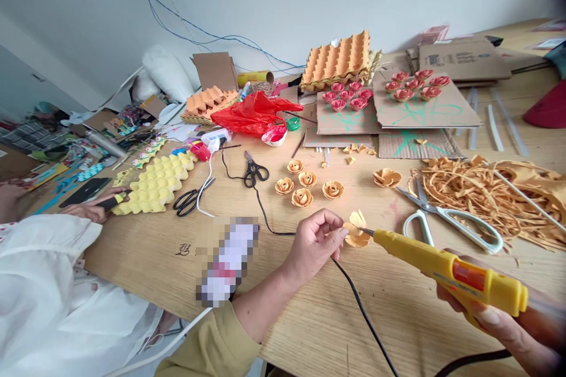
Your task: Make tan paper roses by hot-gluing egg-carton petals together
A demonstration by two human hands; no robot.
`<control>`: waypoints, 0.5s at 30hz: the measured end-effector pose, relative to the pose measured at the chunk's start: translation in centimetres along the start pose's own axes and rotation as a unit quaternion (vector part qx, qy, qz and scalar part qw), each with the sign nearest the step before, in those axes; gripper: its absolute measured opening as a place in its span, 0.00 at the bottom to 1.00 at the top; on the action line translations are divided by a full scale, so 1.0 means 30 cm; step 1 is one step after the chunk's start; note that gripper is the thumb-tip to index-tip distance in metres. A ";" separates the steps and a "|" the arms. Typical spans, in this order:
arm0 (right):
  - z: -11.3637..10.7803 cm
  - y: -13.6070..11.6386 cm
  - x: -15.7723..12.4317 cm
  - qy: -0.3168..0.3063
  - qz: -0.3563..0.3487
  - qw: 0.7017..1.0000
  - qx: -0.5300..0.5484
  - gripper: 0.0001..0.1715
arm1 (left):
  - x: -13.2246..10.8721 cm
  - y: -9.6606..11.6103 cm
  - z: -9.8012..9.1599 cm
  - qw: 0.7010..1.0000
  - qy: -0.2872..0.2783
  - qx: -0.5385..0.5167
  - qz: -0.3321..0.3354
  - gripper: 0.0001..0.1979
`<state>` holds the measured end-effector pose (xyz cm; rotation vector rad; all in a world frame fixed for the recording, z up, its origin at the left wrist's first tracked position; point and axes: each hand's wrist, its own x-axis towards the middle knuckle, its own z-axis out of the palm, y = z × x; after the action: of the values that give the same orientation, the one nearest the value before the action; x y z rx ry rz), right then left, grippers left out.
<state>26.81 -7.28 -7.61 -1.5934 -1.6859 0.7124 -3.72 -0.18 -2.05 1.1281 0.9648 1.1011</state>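
Observation:
Between the thumb and fingers of my left hand (316,244) is an orange paper flower (357,237) with open petals, held just over the table. My right hand (490,312) is wrapped round the handle of a yellow glue gun (446,265). The gun's dark nozzle points left and meets the flower's petals. Several finished orange flowers (302,197) lie behind my left hand, and a separate one (387,177) sits further right. White-handled scissors (469,227) lie open behind the glue gun.
Orange strips (481,200) are heaped at the right. Black scissors (255,172) and a phone (227,262) lie left of centre. Red flowers (347,96) stand on cardboard at the back. A black cord (362,306) crosses the front. At the left, another person's hand is near a yellow egg tray (154,182).

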 end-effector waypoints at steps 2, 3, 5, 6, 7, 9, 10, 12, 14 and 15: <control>-0.001 0.000 -0.001 -0.022 0.011 0.999 0.028 0.22 | 0.000 -0.001 -0.001 1.000 -0.001 -0.002 0.002 0.16; -0.001 0.000 -0.002 -0.029 0.020 0.999 0.039 0.23 | 0.000 -0.002 -0.002 1.000 -0.002 -0.003 0.002 0.15; 0.000 -0.001 -0.005 -0.025 0.042 0.997 0.051 0.25 | 0.002 -0.004 -0.004 1.000 -0.002 -0.010 0.002 0.15; 0.000 -0.002 -0.006 -0.026 0.052 0.997 0.054 0.25 | 0.003 -0.006 -0.005 1.000 -0.003 -0.016 0.001 0.15; 0.000 -0.005 -0.006 -0.028 0.060 0.996 0.054 0.26 | 0.004 -0.008 -0.006 1.000 -0.004 -0.022 0.000 0.16; 0.000 -0.011 -0.003 -0.033 0.073 0.995 0.057 0.27 | 0.006 -0.012 -0.010 0.999 -0.006 -0.036 -0.006 0.16; -0.001 -0.016 0.001 -0.034 0.076 0.995 0.059 0.27 | 0.007 -0.014 -0.012 0.999 -0.006 -0.043 -0.010 0.16; -0.003 -0.024 0.009 -0.029 0.082 0.994 0.059 0.26 | 0.009 -0.017 -0.015 0.998 -0.004 -0.055 -0.020 0.17; -0.006 -0.029 0.014 -0.025 0.092 0.993 0.068 0.25 | 0.011 -0.019 -0.017 0.997 -0.004 -0.068 -0.031 0.17; -0.008 -0.031 0.015 -0.027 0.098 0.992 0.076 0.26 | 0.011 -0.018 -0.017 0.996 -0.005 -0.076 -0.037 0.17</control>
<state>26.44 -6.95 -6.68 -1.6589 -1.4862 0.9668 -4.06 0.22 -2.70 0.9676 0.8921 1.0892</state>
